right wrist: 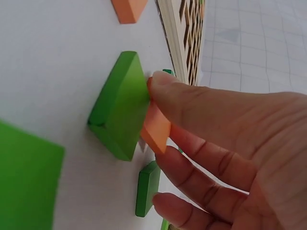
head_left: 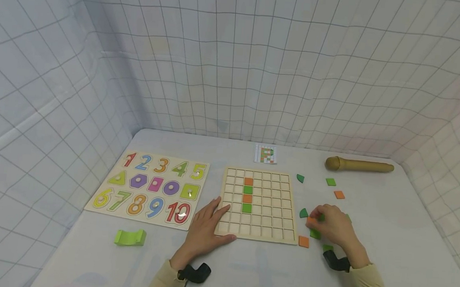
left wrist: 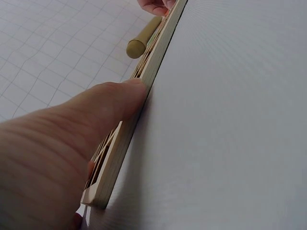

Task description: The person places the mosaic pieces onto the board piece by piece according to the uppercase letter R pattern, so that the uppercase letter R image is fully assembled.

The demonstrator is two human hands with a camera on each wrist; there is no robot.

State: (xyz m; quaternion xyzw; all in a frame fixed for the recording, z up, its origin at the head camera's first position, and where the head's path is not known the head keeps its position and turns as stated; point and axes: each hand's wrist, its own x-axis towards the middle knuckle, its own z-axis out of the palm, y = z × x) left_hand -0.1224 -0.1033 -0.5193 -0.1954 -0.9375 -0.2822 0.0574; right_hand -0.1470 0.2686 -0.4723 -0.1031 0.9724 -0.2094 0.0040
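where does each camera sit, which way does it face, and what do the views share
Head: worn on the head, facing forward and down over the table, board and gridded cloth; shows left hand and right hand.
Left wrist: on that wrist, facing along the board's near edge; shows left thumb and, at the top, right fingers.
Right wrist: on that wrist, facing the orange tile the right hand pinches, beside a green tile.
Shared: head and left wrist both show the brown stick.

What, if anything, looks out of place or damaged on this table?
Nothing looks spilled or damaged. The brown stick lies at the back right, perhaps oddly, as it seems unrelated to the grid. Loose tiles are scattered beside the grid, but the placed tiles form a neat column.
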